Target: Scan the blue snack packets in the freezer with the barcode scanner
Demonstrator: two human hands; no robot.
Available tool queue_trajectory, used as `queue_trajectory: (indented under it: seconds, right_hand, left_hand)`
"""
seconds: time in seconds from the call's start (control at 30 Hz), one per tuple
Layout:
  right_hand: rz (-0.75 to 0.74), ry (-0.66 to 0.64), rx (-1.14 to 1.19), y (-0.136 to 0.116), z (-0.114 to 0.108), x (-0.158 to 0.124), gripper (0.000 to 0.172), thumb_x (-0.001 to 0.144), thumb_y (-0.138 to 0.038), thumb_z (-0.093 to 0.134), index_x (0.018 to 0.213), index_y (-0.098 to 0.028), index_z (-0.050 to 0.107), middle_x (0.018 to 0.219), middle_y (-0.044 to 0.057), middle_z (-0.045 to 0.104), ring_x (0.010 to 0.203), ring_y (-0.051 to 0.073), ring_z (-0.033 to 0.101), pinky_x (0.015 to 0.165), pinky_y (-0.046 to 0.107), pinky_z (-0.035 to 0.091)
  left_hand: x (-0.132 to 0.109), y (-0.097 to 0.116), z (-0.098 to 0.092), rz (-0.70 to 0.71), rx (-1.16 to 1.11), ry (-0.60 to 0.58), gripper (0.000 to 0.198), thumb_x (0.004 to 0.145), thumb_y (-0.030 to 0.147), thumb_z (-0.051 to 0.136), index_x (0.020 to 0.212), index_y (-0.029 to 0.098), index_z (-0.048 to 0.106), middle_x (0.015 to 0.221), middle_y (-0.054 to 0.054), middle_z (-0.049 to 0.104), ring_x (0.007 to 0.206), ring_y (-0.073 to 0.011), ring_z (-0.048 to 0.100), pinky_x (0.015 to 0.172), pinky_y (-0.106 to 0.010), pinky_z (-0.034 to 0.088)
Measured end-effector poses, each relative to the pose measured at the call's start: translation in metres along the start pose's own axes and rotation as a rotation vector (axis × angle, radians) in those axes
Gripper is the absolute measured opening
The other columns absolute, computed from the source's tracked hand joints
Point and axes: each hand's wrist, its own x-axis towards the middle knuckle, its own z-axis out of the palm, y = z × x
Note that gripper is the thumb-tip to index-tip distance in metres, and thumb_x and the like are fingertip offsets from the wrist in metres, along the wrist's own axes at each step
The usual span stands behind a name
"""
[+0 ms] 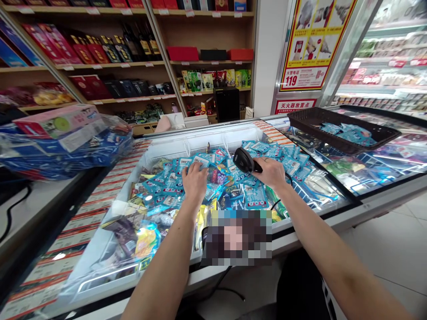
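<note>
In my right hand [271, 172] is a black handheld barcode scanner [244, 161], its head turned left above the packets and its cable trailing down by my wrist. My left hand [195, 180] rests on the blue packets [175, 181], its fingers bent forward and a little apart; the fingertips are partly hidden, and I see nothing gripped. Many such small flat packets with printed labels lie spread over the glass top of a chest freezer [86, 262]. Through the glass, colourful bagged goods show below them.
A brown plastic basket [340, 129] with more blue packets sits at the right. On the left, a pink box [60, 121] lies on blue plastic-wrapped goods [63, 149]. Shelves with bottles and boxes stand behind. A pixelated patch covers something at the front edge.
</note>
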Motion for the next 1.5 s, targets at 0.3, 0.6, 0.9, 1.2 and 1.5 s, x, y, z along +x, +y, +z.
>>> queue_trajectory:
  seconds: [0.3,0.6,0.9,1.2,1.5]
  right_hand:
    - [0.001,0.010,-0.012,-0.001,0.000,0.002,0.033,0.078,-0.039,0.057,0.107,-0.023,0.061,0.090,0.004,0.067,0.083,0.019,0.060,0.066,0.026,0.036]
    - [0.004,0.028,-0.003,-0.001,-0.001,0.002,0.033,0.079,-0.041,0.056,0.107,-0.023,0.061,0.089,0.004,0.067,0.084,0.020,0.060,0.066,0.027,0.036]
    - [0.025,0.043,-0.004,-0.001,0.000,0.003,0.033,0.080,-0.041,0.055,0.106,-0.021,0.061,0.089,0.006,0.067,0.083,0.020,0.060,0.067,0.027,0.036]
    - [0.028,0.050,0.000,-0.002,0.000,0.002,0.033,0.080,-0.042,0.056,0.105,-0.022,0.061,0.089,0.004,0.067,0.084,0.020,0.060,0.066,0.027,0.036]
    - [0.014,0.039,-0.005,0.000,0.002,0.003,0.033,0.080,-0.043,0.055,0.106,-0.023,0.061,0.088,0.004,0.067,0.083,0.020,0.060,0.066,0.027,0.037]
  left_hand:
    - [-0.001,0.010,-0.011,-0.038,-0.004,0.053,0.034,0.088,0.027,0.033,0.105,0.025,0.062,0.127,-0.006,0.051,0.123,-0.0240,0.037,0.108,-0.047,0.015]
    - [-0.002,0.053,-0.013,-0.106,-0.226,-0.076,0.048,0.080,0.062,0.038,0.085,0.022,0.065,0.092,-0.010,0.061,0.096,-0.0273,0.052,0.086,-0.043,0.035]
    - [0.002,0.074,-0.007,-0.185,-0.203,-0.086,0.064,0.066,0.076,0.043,0.094,0.020,0.059,0.102,-0.014,0.058,0.102,-0.0340,0.049,0.088,-0.049,0.032]
    - [0.009,0.050,-0.003,-0.129,-0.324,-0.237,0.040,0.075,0.055,0.052,0.103,0.027,0.059,0.112,-0.009,0.055,0.109,-0.0315,0.046,0.090,-0.050,0.033]
    - [0.005,0.049,-0.002,-0.131,-0.328,-0.180,0.052,0.073,0.063,0.050,0.109,0.026,0.058,0.113,-0.011,0.054,0.110,-0.0325,0.046,0.091,-0.051,0.032]
